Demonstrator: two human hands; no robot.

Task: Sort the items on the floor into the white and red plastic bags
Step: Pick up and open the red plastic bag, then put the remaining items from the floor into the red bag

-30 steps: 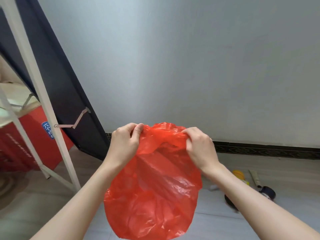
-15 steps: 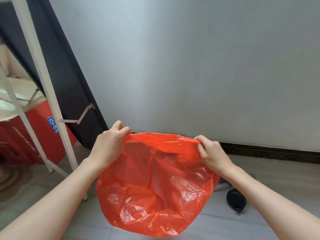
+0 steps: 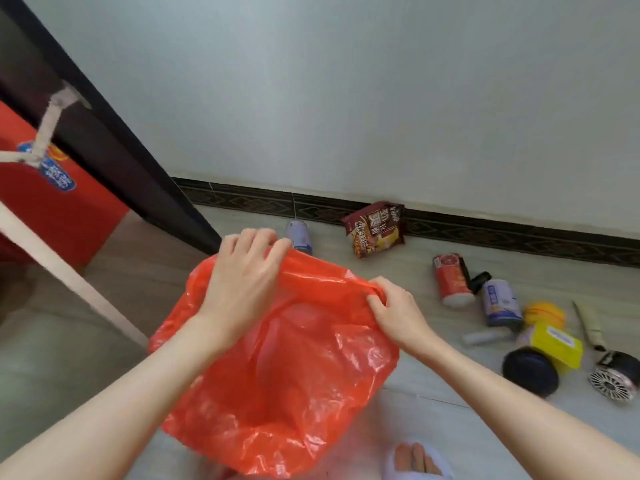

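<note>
A red plastic bag (image 3: pixel 287 368) hangs in front of me over the floor. My left hand (image 3: pixel 242 275) grips its rim at the far left and my right hand (image 3: pixel 398 311) pinches the rim at the right. On the floor beyond lie a pale can (image 3: pixel 299 235), a brown noodle packet (image 3: pixel 375 228), a red can (image 3: pixel 452 280), a white and blue bottle (image 3: pixel 500 301), an orange ball (image 3: pixel 545 315), a yellow box (image 3: pixel 556 344), a black round lid (image 3: pixel 530 372) and a small white tube (image 3: pixel 483 337). No white bag is in view.
A dark board (image 3: pixel 114 147) leans against the wall at the left, with a white frame leg (image 3: pixel 65 271) and a red box (image 3: pixel 52 209) beside it. A knife-like tool (image 3: pixel 588 327) and a round metal strainer (image 3: pixel 611 384) lie far right. My slippered foot (image 3: pixel 415 459) is below.
The view has tilted down and the items on the floor have come into sight. Both hands still hold the bag's rim, now lower and nearer the floor.
</note>
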